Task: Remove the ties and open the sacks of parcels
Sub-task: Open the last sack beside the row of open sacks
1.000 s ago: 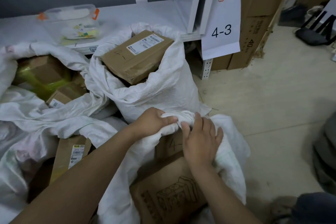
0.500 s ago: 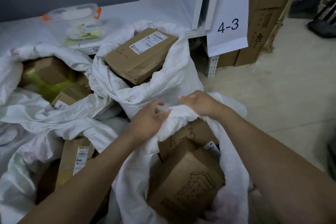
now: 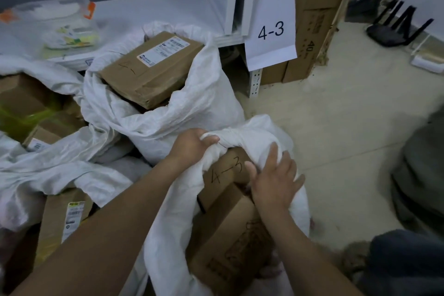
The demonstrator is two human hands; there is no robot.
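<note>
A white woven sack (image 3: pixel 173 214) stands open in front of me, low in the middle of the view. Inside it are cardboard boxes, one marked "4-3" (image 3: pixel 225 170) and a larger printed one (image 3: pixel 230 247) below. My left hand (image 3: pixel 192 145) is closed on the bunched far rim of the sack. My right hand (image 3: pixel 274 180) grips the right side of the rim, thumb inside against the "4-3" box. No tie is visible on this sack.
Behind stands another open sack (image 3: pixel 168 113) holding a labelled box (image 3: pixel 153 67). More opened sacks and boxes (image 3: pixel 64 218) lie at the left. A white shelf post (image 3: pixel 254 84) carries a "4-3" paper sign (image 3: pixel 271 29). Bare floor (image 3: pixel 348 115) lies to the right.
The sack mouth was bunched together under both hands, then pulled apart. My right hand has moved from the far rim down to the right side of the rim.
</note>
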